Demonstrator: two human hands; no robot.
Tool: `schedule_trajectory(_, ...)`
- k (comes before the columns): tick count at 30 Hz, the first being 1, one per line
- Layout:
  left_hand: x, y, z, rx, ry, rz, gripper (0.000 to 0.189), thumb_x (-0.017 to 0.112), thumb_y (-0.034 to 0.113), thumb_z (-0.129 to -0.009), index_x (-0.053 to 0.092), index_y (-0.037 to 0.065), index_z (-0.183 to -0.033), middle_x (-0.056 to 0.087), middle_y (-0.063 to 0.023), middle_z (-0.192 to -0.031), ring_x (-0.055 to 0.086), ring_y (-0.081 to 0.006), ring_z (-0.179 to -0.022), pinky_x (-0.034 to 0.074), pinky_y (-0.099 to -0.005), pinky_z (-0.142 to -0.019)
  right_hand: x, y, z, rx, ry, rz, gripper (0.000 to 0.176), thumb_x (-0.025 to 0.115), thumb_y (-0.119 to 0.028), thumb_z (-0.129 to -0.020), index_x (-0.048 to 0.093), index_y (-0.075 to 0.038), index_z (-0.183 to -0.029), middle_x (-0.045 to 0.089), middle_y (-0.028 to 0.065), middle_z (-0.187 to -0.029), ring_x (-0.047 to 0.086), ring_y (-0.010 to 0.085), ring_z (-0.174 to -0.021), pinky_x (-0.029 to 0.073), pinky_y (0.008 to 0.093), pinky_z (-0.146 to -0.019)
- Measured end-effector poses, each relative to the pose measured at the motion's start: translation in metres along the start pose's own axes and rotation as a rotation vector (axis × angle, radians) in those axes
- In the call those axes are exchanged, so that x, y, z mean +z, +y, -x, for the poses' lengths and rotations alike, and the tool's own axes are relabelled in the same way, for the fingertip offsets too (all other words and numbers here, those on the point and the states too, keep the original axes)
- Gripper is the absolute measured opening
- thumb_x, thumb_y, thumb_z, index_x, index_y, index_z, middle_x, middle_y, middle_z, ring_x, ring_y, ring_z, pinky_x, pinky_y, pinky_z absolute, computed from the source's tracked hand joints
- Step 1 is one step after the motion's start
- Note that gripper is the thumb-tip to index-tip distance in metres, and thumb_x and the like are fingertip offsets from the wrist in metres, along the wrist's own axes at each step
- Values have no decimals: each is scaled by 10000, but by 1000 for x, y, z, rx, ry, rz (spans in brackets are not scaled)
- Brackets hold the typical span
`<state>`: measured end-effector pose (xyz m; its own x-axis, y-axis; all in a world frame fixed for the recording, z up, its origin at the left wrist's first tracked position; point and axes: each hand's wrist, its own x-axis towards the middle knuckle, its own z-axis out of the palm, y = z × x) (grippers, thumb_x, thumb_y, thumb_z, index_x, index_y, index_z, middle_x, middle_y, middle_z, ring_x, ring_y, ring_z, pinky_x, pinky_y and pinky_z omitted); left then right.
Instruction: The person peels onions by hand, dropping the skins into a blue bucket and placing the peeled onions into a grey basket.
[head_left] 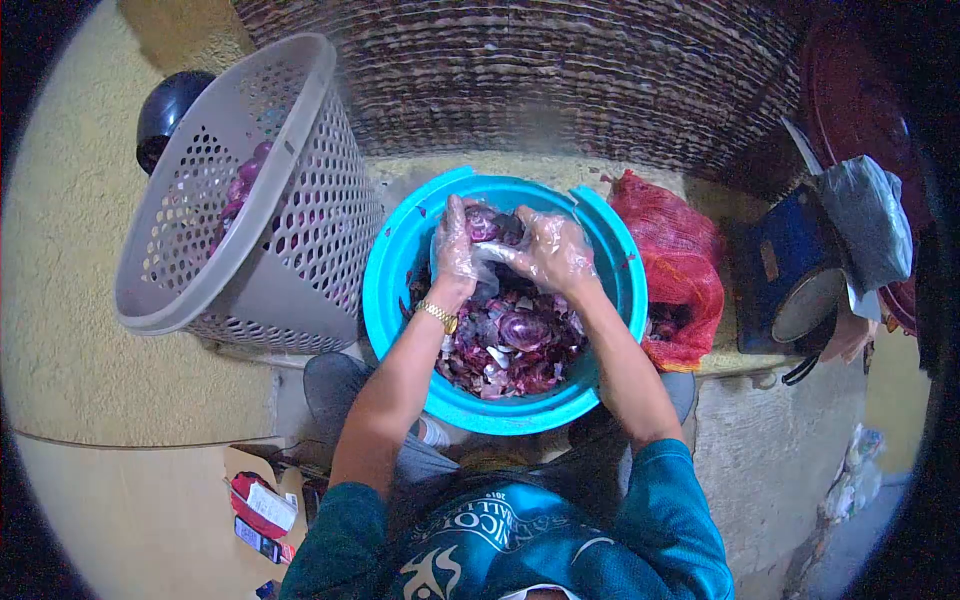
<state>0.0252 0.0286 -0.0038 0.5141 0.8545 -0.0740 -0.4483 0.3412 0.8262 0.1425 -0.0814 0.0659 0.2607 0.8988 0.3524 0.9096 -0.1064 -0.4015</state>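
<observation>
Both my hands wear clear plastic gloves and meet over a turquoise tub [395,270]. My left hand [455,245] and my right hand [550,250] together hold a red onion [490,224] above the tub. A gold watch [438,316] sits on my left wrist. The tub's bottom is covered with purple onion peels [510,350] and a peeled-looking onion lies among them.
A grey perforated basket [250,260] with red onions inside leans at the left. A red mesh sack [675,265] lies right of the tub. A blue container and a grey bag [865,215] stand far right. A woven wall runs behind. Small packets [262,515] lie at lower left.
</observation>
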Motion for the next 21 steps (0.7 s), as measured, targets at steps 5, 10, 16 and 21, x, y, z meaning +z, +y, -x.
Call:
schedule_trajectory(5,2,-1,-1,35,27,-30,533,471,592,-923,547,81,-1054,630,-62,-936,640,-175,-833,545,-337,-727,-2,0,0,10,13,-26,694,662,-711,-674,637,-41,-852,637,200,-661,645,388,-663,492,476,-578)
schedule_trajectory(10,-2,-4,-4,60,-8,-58,529,457,585,-933,551,80,-1061,629,-65,-933,638,-177,-831,546,-333,-727,-6,-4,-1,17,-20,-52,687,662,-702,-682,636,-41,-865,643,204,-690,647,392,-691,495,479,-595)
schedule_trajectory(16,3,0,1,48,9,-31,460,481,527,-949,571,81,-1020,622,-46,-912,612,-150,-807,525,-311,-724,5,7,-2,15,-68,24,631,643,-660,-740,628,-53,-913,650,196,-726,649,381,-744,493,488,-644)
schedule_trajectory(21,-1,-3,-2,72,19,-87,539,459,571,-940,547,52,-1056,630,-74,-940,642,-192,-826,549,-341,-734,5,10,-4,6,-144,68,608,619,-637,-779,618,-55,-955,653,197,-747,646,388,-769,490,490,-680)
